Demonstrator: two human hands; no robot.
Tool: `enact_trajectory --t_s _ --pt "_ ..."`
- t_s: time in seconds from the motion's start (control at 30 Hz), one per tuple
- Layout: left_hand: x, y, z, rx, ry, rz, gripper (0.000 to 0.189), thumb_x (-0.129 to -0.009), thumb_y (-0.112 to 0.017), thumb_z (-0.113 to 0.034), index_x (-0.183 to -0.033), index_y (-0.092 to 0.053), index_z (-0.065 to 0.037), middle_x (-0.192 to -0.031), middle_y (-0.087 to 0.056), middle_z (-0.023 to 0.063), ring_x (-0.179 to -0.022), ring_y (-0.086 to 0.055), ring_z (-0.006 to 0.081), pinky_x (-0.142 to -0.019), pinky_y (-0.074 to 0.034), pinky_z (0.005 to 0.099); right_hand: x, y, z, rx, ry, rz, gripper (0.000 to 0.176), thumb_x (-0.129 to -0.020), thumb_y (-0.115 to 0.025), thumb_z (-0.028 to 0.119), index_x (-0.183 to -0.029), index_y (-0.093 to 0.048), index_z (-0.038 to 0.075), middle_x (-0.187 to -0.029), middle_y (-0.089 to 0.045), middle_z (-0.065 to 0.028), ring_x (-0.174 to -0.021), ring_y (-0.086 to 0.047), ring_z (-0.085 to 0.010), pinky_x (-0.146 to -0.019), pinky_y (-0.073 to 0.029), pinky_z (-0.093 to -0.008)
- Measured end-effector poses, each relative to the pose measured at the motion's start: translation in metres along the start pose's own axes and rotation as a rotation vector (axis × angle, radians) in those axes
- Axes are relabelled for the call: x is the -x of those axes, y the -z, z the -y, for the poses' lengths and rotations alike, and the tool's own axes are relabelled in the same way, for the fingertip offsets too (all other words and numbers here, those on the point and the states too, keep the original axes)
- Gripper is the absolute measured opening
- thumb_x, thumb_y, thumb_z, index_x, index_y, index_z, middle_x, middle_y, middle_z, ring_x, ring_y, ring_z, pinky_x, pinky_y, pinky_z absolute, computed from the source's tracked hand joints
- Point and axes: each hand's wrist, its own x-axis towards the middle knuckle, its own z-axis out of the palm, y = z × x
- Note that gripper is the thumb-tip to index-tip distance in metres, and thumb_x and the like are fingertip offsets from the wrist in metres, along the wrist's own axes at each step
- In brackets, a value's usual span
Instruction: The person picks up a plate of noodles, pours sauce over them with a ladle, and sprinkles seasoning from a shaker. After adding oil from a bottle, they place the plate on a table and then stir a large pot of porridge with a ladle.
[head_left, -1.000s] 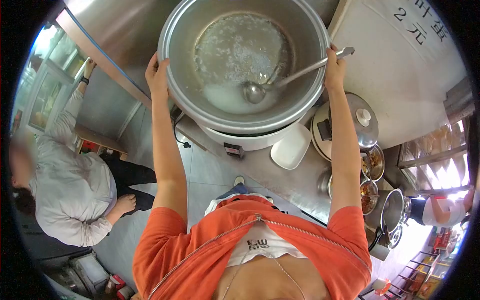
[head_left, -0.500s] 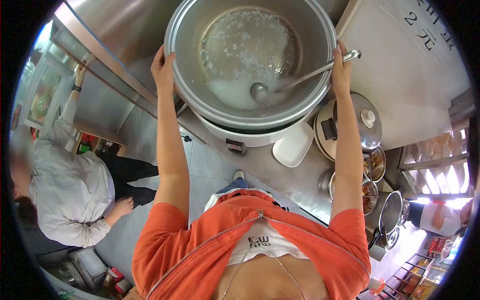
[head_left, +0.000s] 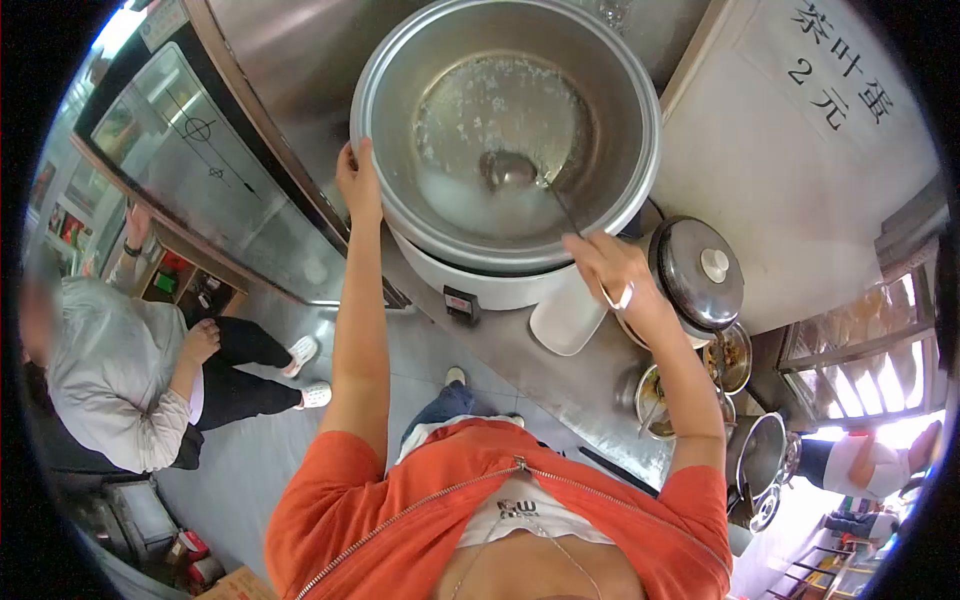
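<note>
A large metal pot is tilted above a white cooker base, with thin cloudy liquid and pale bits inside. My left hand grips the pot's rim on the left side. Near the lower right rim, my right hand is closed around the handle of a ladle; its bowl lies in the liquid. A white square dish rests on the counter just below my right hand.
A lidded cooker and several metal bowls of food stand on the metal counter to the right. A person is at the left by a glass door. Another person is far right.
My right hand has left the pot's right rim and taken the ladle's handle. The ladle bowl has shifted up within the liquid. At the left, the glass door has come into view.
</note>
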Motion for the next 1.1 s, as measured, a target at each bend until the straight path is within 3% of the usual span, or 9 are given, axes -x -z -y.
enact_trajectory --t_s 0.17,0.27,0.37,0.53,0.63,0.73,0.8,0.9,1.1 --pt "0.003 0.002 -0.003 -0.041 -0.070 -0.012 0.038 -0.081 -0.056 -0.022 -0.106 -0.051 0.006 -0.098 -0.057 0.0125 -0.087 -0.052 0.0174 -0.078 -0.039 0.0271 -0.047 -0.039 -0.057 0.099 0.152 -0.299 0.032 -0.064 -0.058 -0.003 -0.095 -0.050 0.004 -0.073 -0.048 -0.0106 -0.061 -0.054 -0.0252 -0.050 -0.045 -0.0329" --pt "0.002 0.001 -0.003 -0.044 -0.145 0.009 0.037 -0.081 -0.056 -0.020 -0.106 -0.051 0.006 -0.095 -0.058 0.0122 -0.084 -0.053 0.0165 -0.076 -0.039 0.0269 -0.073 -0.060 -0.073 0.140 0.036 -0.367 0.027 -0.066 -0.055 -0.011 -0.091 -0.052 0.001 -0.075 -0.052 -0.0122 -0.061 -0.054 -0.0281 -0.053 -0.046 -0.0328" --pt "0.003 0.002 -0.007 -0.034 -0.117 0.026 0.036 -0.081 -0.056 -0.020 -0.105 -0.051 0.006 -0.095 -0.058 0.0123 -0.084 -0.052 0.0158 -0.076 -0.039 0.0267 -0.094 -0.070 -0.074 0.141 0.061 -0.404 0.029 -0.066 -0.055 -0.011 -0.092 -0.052 0.001 -0.076 -0.052 -0.0126 -0.062 -0.055 -0.0286 -0.053 -0.046 -0.0323" --pt "-0.001 0.003 -0.006 0.049 -0.086 0.066 0.036 -0.081 -0.055 -0.020 -0.105 -0.050 0.006 -0.095 -0.058 0.0122 -0.085 -0.052 0.0157 -0.077 -0.039 0.0265 -0.022 -0.069 -0.002 -0.007 -0.073 -0.158 0.036 -0.063 -0.054 -0.012 -0.096 -0.053 0.000 -0.081 -0.055 -0.0144 -0.059 -0.055 -0.0265 -0.050 -0.046 -0.0299" --pt "-0.004 0.000 -0.002 0.074 -0.103 0.063 0.037 -0.081 -0.055 -0.020 -0.106 -0.049 0.006 -0.096 -0.057 0.0126 -0.085 -0.053 0.0159 -0.077 -0.039 0.0267 -0.016 -0.053 0.028 0.078 0.015 -0.119 0.037 -0.062 -0.054 -0.013 -0.097 -0.054 -0.001 -0.081 -0.056 -0.0146 -0.058 -0.056 -0.0253 -0.049 -0.045 -0.0295" --pt "-0.001 0.004 0.001 0.030 -0.123 0.052 0.038 -0.082 -0.054 -0.020 -0.107 -0.048 0.007 -0.097 -0.057 0.0132 -0.085 -0.053 0.0162 -0.077 -0.040 0.0268 -0.043 -0.038 0.006 -0.022 -0.098 -0.126 0.034 -0.064 -0.055 -0.012 -0.096 -0.054 -0.001 -0.080 -0.057 -0.0147 -0.060 -0.057 -0.0262 -0.049 -0.045 -0.0304" --pt "-0.003 0.001 0.002 0.002 -0.142 0.034 0.038 -0.082 -0.054 -0.020 -0.108 -0.048 0.007 -0.097 -0.057 0.0136 -0.085 -0.053 0.0163 -0.077 -0.040 0.0268 -0.074 -0.047 -0.030 0.063 0.009 -0.311 0.031 -0.067 -0.055 -0.011 -0.095 -0.053 0.000 -0.077 -0.056 -0.0143 -0.058 -0.056 -0.0277 -0.049 -0.045 -0.0308" --pt "-0.005 0.002 0.002 0.047 -0.147 0.054 0.036 -0.082 -0.054 -0.019 -0.107 -0.049 0.005 -0.096 -0.058 0.0134 -0.086 -0.053 0.0165 -0.076 -0.039 0.0266 -0.115 -0.061 -0.061 0.186 -0.022 -0.368 0.028 -0.069 -0.055 -0.010 -0.094 -0.053 0.001 -0.073 -0.054 -0.0127 -0.056 -0.055 -0.0289 -0.048 -0.045 -0.0326" --pt "0.002 0.004 -0.007 0.023 -0.170 0.058 0.031 -0.083 -0.053 -0.018 -0.105 -0.051 0.003 -0.093 -0.059 0.0112 -0.082 -0.053 0.0146 -0.074 -0.040 0.0260 -0.161 -0.107 -0.037 0.380 -0.154 -0.377 0.011 -0.073 -0.053 0.005 -0.084 -0.051 0.004 -0.073 -0.054 -0.0131 -0.055 -0.056 -0.0284 -0.046 -0.045 -0.0356"
